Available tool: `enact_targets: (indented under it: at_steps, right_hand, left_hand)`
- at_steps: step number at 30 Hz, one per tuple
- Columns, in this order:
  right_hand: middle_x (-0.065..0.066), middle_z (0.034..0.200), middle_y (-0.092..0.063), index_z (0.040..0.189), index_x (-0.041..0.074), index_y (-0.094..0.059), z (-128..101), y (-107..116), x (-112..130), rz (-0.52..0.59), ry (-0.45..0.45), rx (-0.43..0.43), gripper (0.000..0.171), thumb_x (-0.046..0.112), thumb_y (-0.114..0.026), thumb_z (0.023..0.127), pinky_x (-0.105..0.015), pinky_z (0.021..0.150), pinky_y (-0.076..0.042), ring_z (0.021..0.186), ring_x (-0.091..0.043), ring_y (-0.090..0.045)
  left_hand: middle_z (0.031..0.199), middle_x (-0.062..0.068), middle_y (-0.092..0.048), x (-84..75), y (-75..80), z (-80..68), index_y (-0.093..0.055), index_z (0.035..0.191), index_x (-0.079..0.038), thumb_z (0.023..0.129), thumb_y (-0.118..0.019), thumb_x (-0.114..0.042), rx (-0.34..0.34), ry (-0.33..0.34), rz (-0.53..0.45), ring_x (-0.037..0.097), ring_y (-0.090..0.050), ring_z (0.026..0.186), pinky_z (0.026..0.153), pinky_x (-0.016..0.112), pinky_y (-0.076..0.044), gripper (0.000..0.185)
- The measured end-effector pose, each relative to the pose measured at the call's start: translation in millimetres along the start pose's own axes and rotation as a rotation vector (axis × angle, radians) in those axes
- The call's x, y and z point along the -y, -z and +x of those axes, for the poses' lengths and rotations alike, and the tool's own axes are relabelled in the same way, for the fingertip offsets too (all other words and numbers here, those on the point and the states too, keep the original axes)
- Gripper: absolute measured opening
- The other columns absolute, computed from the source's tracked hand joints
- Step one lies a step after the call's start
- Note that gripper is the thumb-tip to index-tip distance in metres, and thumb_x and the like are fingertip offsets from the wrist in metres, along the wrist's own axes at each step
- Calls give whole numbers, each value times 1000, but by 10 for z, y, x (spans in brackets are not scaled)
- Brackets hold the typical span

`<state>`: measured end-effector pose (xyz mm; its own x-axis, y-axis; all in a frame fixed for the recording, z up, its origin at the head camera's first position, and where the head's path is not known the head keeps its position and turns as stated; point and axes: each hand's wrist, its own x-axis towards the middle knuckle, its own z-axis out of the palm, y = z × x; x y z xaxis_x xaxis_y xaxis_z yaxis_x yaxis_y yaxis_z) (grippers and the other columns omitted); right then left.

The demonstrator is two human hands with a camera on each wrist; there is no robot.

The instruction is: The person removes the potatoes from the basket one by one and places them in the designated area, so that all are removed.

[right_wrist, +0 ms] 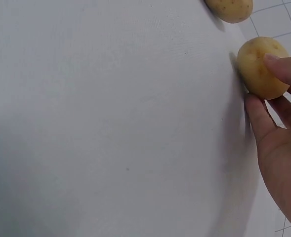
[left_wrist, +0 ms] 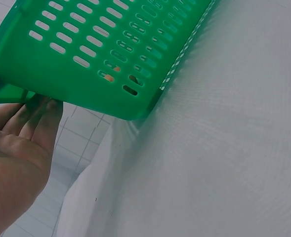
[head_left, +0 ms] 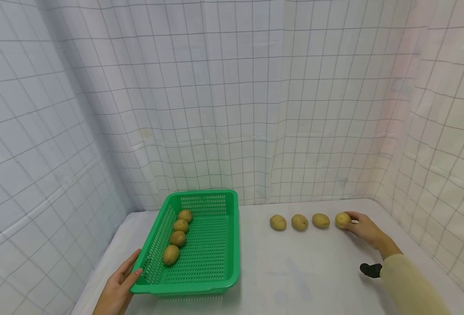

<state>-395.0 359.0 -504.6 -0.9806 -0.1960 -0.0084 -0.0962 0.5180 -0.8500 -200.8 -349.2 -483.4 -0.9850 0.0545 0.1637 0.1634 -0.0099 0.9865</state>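
Right hand [head_left: 364,229] gripping the end potato [head_left: 340,220]

The end potato is being pinched between thumb and fingers, at its row's right end, near the far edge of the white table [head_left: 306,271]; three more potatoes [head_left: 299,222] are lying to its left; the left hand [head_left: 116,285] is holding the near left corner of the green basket [head_left: 235,245]; four browner potatoes [head_left: 177,239] are resting inside, along its left wall; a grid-patterned curtain [head_left: 247,109] is hanging behind

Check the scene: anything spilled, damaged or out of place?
Nothing stands out. Four potatoes line the left side of the green basket, whose corner the left hand holds; four others form a row on the white table, the rightmost in the right hand.
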Motion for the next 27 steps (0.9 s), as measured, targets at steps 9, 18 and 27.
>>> enact_targets:
  at_steps: [9, 18, 27]
  right_hand:
    - [-39, 149, -39, 149, -19, -34, -8, 32, -3, -2, 12, 22, 65, 14, -66, 103, -65, 109, -37, 137, -55, -36]
    - [-38, 149, -39, 151, -15, -36, -27, 50, 67, -20, 9, 22, 73, 19, -73, 99, -59, 106, -43, 135, -53, -39]
    - [-38, 148, -42, 149, -15, -39, -45, 69, 110, -76, 39, -16, 71, 16, -75, 97, -60, 104, -46, 134, -56, -42]
  left_hand:
    - [164, 35, 0, -29, -23, 10, -7, 162, 9, 112, -49, -11, -12, 7, -5, -12, -46, 124, 98, 17, -48, 68]
    - [164, 34, 1, -46, -18, 0, -7, 162, 9, 112, -49, -12, -23, 22, -7, -14, -45, 123, 98, 17, -48, 69]
    - [164, 34, 2, -26, -9, 0, -6, 161, 10, 112, -49, -12, -11, 11, -14, -14, -45, 123, 97, 16, -48, 69]
